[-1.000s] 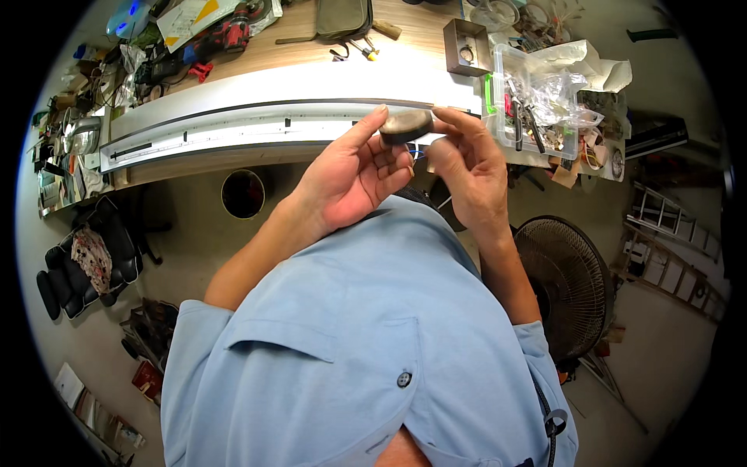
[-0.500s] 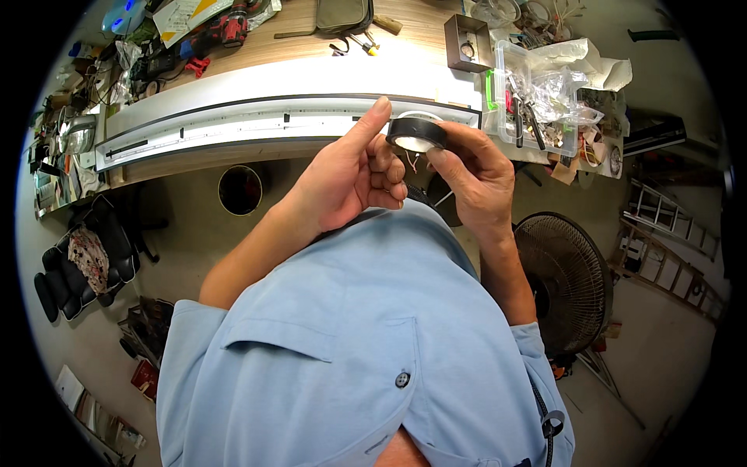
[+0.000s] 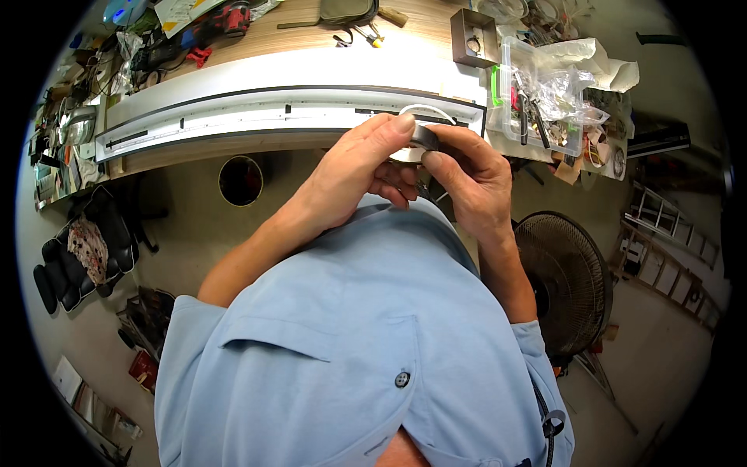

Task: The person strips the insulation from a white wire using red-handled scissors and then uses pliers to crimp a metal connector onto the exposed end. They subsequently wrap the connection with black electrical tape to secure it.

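Since half a second ago, we see the left hand (image 3: 362, 156) has closed in on the roll of black tape (image 3: 425, 138), its thumb now reaching the roll's left side where it stood apart before; the roll has turned in the right hand (image 3: 473, 175), showing less of its pale core.

Our largest thing is the light blue shirt (image 3: 350, 335), filling the lower centre. Across the top of the frame we have the wood-grain workbench (image 3: 284, 50), and along its near edge a long white channel (image 3: 233, 122) with black edges. At right centre is a round-caged fan (image 3: 564, 280); at far left, a black padded chair (image 3: 56, 272) with a floral cloth (image 3: 89, 249) over it. A clear plastic box (image 3: 510, 86) of tools and crumpled bags sits at upper right. The bin (image 3: 241, 204) stands left of centre. At upper left lie a printed sheet (image 3: 183, 15), its lettering too small for us to read, and a red power tool (image 3: 233, 19).

Smallest is the tape roll, just above centre, pinched between right thumb and fingers. The left fingers curl below it; whether they grip it too, we cannot tell.
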Demonstrator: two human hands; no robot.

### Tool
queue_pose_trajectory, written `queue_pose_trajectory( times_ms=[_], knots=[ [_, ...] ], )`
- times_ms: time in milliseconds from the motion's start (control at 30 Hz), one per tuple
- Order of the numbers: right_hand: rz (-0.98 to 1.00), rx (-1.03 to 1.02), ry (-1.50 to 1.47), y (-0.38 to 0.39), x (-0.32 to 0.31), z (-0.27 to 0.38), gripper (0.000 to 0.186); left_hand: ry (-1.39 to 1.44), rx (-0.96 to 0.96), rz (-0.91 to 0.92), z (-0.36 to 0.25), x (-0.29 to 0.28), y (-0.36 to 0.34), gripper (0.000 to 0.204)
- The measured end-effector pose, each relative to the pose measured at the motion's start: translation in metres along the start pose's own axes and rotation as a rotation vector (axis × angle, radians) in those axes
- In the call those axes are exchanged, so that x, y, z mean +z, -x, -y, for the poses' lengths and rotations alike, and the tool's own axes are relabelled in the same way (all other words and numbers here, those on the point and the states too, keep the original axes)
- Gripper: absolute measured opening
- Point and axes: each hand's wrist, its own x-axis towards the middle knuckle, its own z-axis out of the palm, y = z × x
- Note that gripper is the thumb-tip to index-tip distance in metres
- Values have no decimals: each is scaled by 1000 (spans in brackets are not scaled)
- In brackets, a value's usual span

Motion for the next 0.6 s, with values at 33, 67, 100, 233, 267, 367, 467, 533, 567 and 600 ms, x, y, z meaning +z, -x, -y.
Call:
queue_pose_trajectory(
  times_ms=[33,67,100,233,267,367,467,533,567,600],
  knots=[
    [-6,12,-36,2,-1,-2,27,8,17,6,1,-1,0,54],
    [-6,23,-74,4,-1,-5,27,2,20,16,2,-2,0,53],
    [-20,16,-120,5,-1,-6,27,-5,23,26,2,-2,1,52],
    [-53,-25,-266,7,-3,-12,27,-3,24,47,3,-5,-1,54],
    [-47,-37,-291,7,-4,-13,27,-3,42,51,4,-5,-2,54],
    [-44,-72,-271,6,-4,-9,25,-51,123,30,7,-3,-5,54],
    [-81,-128,-137,4,1,-7,25,-211,253,-35,10,3,-5,59],
    [-76,-123,-22,5,2,-4,25,-316,355,-52,11,13,-5,65],
    [-72,-120,36,6,3,-3,25,-368,406,-62,11,17,-5,69],
    [-105,-114,84,6,6,-1,23,-365,356,-18,6,16,-5,71]
  ],
)
